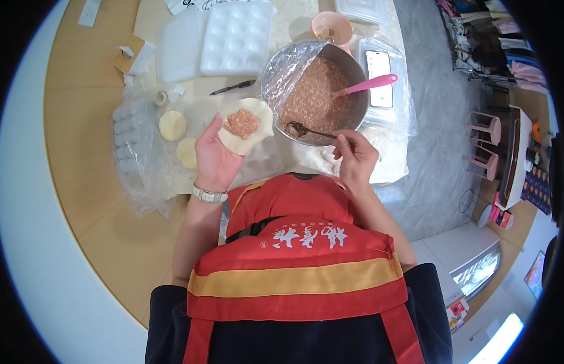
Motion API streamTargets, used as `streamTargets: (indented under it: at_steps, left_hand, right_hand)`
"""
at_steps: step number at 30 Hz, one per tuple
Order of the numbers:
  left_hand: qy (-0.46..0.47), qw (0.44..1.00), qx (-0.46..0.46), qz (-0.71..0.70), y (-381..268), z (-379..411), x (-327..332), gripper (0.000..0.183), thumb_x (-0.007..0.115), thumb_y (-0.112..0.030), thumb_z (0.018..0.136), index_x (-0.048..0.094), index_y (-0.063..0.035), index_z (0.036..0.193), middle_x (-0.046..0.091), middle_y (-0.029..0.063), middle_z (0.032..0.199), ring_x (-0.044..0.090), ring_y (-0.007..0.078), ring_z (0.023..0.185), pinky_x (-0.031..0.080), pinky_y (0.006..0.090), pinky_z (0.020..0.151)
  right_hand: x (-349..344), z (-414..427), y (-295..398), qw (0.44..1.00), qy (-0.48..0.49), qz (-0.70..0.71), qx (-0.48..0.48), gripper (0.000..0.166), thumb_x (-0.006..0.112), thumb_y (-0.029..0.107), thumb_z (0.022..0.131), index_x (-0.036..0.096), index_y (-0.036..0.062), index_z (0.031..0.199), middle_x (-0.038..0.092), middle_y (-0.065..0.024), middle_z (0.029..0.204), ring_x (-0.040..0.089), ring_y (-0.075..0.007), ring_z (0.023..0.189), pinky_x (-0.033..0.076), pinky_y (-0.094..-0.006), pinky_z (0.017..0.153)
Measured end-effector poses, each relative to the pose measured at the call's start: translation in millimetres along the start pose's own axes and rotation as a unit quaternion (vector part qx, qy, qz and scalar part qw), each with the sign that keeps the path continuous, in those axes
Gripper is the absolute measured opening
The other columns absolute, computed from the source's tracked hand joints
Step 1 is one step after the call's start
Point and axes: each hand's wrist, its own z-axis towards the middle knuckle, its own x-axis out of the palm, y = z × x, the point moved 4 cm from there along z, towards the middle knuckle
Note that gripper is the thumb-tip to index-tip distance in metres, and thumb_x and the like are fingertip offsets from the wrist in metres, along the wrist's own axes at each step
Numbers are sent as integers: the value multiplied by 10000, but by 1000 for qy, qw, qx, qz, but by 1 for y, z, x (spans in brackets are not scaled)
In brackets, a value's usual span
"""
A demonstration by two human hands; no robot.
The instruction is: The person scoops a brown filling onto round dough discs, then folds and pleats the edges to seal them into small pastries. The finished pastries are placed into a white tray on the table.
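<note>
My left hand (218, 157), palm up, holds a round dough wrapper (245, 144) with a patch of minced filling (242, 123) spread on it. A dark metal spoon (320, 133) is in my right hand (357, 157), its bowl in the filling near the front rim of a large steel bowl (360, 107). Plastic film (286, 75) covers the left part of that bowl. A pink-handled utensil (373, 84) stands in the mince and leans over the right rim. Two round dough wrappers, one behind (173, 126) and one nearer (187, 153), lie left of my left hand.
White trays with round hollows (236, 38) lie at the back. A pen (232, 87) is left of the bowl. A pink bowl (332, 28) stands behind it. A phone (380, 78) lies on plastic lids at right. Plastic-wrapped trays (134, 141) sit at the left table edge.
</note>
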Motion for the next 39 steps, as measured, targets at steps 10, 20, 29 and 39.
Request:
streamTargets:
  at_steps: [10, 20, 29, 39]
  left_hand:
    - [-66, 995, 14, 74, 9, 3, -1, 407, 381, -242, 1022, 440, 29, 1319, 516, 160, 1347, 489, 292, 1260, 364, 460, 1096]
    - [52, 993, -73, 71, 61, 23, 46, 391, 346, -248, 1026, 481, 34, 1262, 553, 169, 1259, 557, 284, 1174, 453, 454, 1028]
    - [97, 989, -78, 76, 60, 8, 67, 457, 309, -285, 1040, 389, 38, 1353, 488, 173, 1360, 487, 301, 1268, 390, 471, 1090]
    - [101, 989, -79, 75, 60, 5, 61, 448, 291, -281, 1043, 371, 12, 1372, 485, 153, 1372, 484, 299, 1273, 398, 491, 1084]
  right_hand:
    - [-23, 6, -20, 916, -149, 291, 232, 190, 557, 115, 962, 613, -66, 953, 589, -116, 692, 530, -173, 532, 453, -289, 477]
    - [-49, -20, 70, 969, -81, 214, -98, 159, 549, 83, 963, 609, -64, 975, 601, -122, 754, 563, -164, 597, 486, -281, 529]
    - [-50, -20, 52, 936, -109, 336, -2, 195, 539, 127, 978, 597, -57, 1000, 613, -138, 757, 574, -181, 603, 505, -292, 540]
    - [-47, -21, 54, 906, -97, 404, 82, 212, 522, 153, 986, 575, -43, 1048, 593, -110, 744, 546, -176, 618, 467, -287, 570]
